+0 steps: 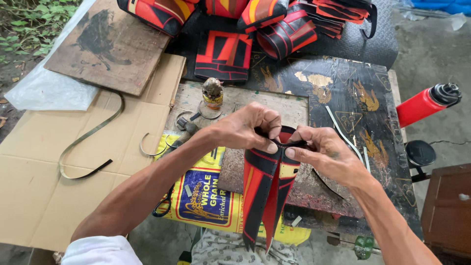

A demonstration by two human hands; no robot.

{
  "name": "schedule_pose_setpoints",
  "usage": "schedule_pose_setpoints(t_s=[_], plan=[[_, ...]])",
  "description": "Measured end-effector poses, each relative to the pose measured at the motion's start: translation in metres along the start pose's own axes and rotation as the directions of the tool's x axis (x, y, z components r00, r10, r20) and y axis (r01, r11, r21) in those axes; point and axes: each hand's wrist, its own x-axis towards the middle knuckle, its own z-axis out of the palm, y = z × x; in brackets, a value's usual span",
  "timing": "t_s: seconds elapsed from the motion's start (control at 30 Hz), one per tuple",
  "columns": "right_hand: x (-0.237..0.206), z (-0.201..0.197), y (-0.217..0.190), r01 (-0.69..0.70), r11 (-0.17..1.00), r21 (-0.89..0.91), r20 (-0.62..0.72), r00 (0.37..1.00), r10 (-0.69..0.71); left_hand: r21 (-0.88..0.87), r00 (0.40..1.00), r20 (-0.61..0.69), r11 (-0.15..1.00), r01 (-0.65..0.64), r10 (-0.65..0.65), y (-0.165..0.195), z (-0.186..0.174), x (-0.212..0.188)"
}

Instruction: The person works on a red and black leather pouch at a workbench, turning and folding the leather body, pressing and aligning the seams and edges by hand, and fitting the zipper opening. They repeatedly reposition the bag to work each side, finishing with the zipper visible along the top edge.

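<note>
**Both hands pinch a red and black piece**

The left hand (245, 128) and right hand (321, 152) pinch with their fingers the folded top of a red and black piece (265, 189). It hangs over the near edge of the bench (358, 98), right of a yellow sack (203, 194).

A flat yellow sack (206, 196) with a blue printed panel lies under the forearms.

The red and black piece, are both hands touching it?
Touching. The head view shows the left hand and right hand pinching the top of the red and black piece.
</note>
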Motion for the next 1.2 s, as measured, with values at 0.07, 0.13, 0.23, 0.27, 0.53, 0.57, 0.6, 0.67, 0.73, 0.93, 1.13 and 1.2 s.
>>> schedule_pose_setpoints(t_s=[0.07,0.13,0.23,0.27,0.53,0.57,0.6,0.67,0.73,0.93,1.13,1.2], plan=[[-0.002,0.007,0.001,-0.066,0.986,-0.156,-0.106,0.993,0.050,0.089,0.999,-0.040,0.996,-0.029,0.033,0.003,0.005,0.000],[-0.003,0.011,-0.002,-0.082,0.975,-0.204,-0.146,0.988,0.053,0.174,0.995,-0.082,0.984,-0.048,0.063,0.006,0.008,0.000],[-0.003,0.008,-0.011,-0.064,0.990,-0.122,-0.066,0.996,0.057,0.402,0.999,-0.039,0.915,-0.020,0.039,0.013,0.006,0.000],[-0.004,0.003,-0.015,-0.088,0.991,-0.101,-0.019,0.996,0.087,0.392,1.000,-0.004,0.920,-0.026,0.030,0.015,0.005,0.001],[0.002,-0.006,-0.024,-0.091,0.947,-0.308,0.067,0.991,0.117,0.318,1.000,0.010,0.948,0.005,-0.008,0.016,0.000,0.006],[0.003,-0.004,-0.022,-0.094,0.963,-0.252,0.071,0.991,0.116,0.308,1.000,0.006,0.951,0.011,-0.014,0.016,0.000,0.006],[0.004,-0.004,-0.021,-0.096,0.976,-0.197,0.076,0.991,0.113,0.298,1.000,0.001,0.954,0.017,-0.018,0.015,0.000,0.005],[0.005,-0.002,-0.019,-0.127,0.975,-0.184,0.045,0.990,0.137,0.287,1.000,-0.004,0.958,0.020,-0.019,0.014,0.000,0.006],[0.006,-0.003,-0.016,-0.126,0.981,-0.150,0.035,0.990,0.133,0.287,1.000,-0.007,0.958,0.012,-0.010,0.014,0.000,0.006],[0.005,-0.001,-0.003,-0.044,0.994,-0.102,-0.006,0.999,0.043,0.326,0.998,-0.058,0.945,-0.018,0.039,0.010,0.004,0.006],[0.009,0.000,0.006,-0.052,0.981,-0.188,-0.075,0.996,0.038,0.358,0.994,-0.110,0.933,0.025,0.015,0.005,0.008,0.013],[0.008,-0.012,0.002,-0.097,0.989,-0.115,0.025,0.995,0.100,0.334,0.999,-0.036,0.942,0.001,0.012,0.005,0.000,0.015]])
